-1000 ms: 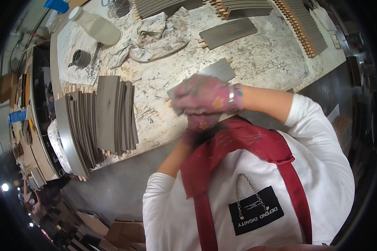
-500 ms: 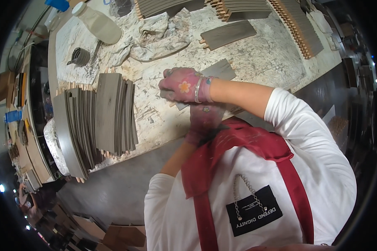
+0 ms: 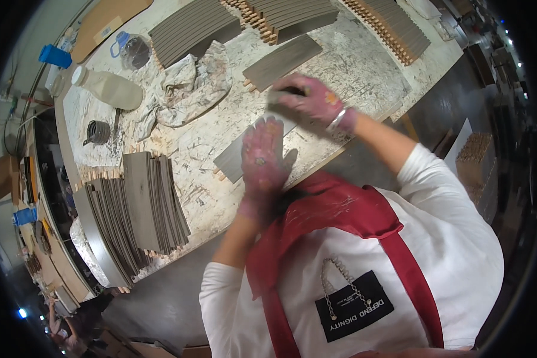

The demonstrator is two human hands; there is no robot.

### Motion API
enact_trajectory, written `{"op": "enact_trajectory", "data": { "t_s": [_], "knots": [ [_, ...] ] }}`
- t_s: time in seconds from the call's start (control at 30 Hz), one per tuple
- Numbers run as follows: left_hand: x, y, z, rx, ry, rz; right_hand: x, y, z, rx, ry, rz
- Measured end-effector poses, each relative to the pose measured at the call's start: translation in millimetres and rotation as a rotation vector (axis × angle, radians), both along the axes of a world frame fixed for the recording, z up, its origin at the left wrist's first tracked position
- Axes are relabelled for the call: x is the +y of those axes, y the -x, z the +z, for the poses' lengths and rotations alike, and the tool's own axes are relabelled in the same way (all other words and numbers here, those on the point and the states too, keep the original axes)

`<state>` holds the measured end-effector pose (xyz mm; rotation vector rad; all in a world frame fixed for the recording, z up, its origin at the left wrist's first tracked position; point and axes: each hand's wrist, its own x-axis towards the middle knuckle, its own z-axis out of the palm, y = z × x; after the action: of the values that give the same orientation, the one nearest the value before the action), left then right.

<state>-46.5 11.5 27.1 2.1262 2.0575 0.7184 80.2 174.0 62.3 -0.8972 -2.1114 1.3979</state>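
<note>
My left hand (image 3: pixel 264 156), in a pink flowered glove, lies flat with fingers stretched over a grey wooden board (image 3: pixel 230 160) with pale dowel pegs at its left end. A pale patch shows at its fingertips; what it is I cannot make out. My right hand (image 3: pixel 310 100), gloved alike and slightly blurred, hovers above and right of the left one. Its fingers are curled toward the thumb; whatever they may pinch is hidden. Just beyond it, another grey board (image 3: pixel 282 61) with pegs lies on the worn, stained white tabletop (image 3: pixel 364 77).
Stacked grey boards (image 3: pixel 146 203) stand at the table's near left. A crumpled stained cloth (image 3: pixel 188 89), a milky jar (image 3: pixel 110 88), a clear jug (image 3: pixel 134 52) and a dark coil (image 3: pixel 98 131) lie farther off. Rows of pegged boards (image 3: pixel 388 27) line the far side.
My hands have come apart: the right has risen off the left and moved up and rightward, while the left now lies flat on the board. The view has shifted, too.
</note>
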Motion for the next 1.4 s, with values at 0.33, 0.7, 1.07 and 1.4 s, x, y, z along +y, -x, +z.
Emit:
{"op": "enact_trajectory", "data": {
  "t_s": [0.33,0.7,1.07,1.4],
  "knots": [
    [-80.3,70.4,17.7,0.225,0.181,0.350,10.9,-16.6,-48.8,0.657,0.757,-0.467],
    [-28.8,39.1,29.8,-0.016,0.215,0.220,13.6,-15.0,-58.0,0.724,0.803,-0.314],
    [-116.7,140.5,116.7,0.752,0.243,0.723,-1.0,-42.4,-31.1,0.639,0.810,-0.257],
    [92.8,41.7,57.5,-0.027,-0.055,-0.023,34.9,-134.5,-55.5,0.780,1.058,-0.522]
  ]
}}
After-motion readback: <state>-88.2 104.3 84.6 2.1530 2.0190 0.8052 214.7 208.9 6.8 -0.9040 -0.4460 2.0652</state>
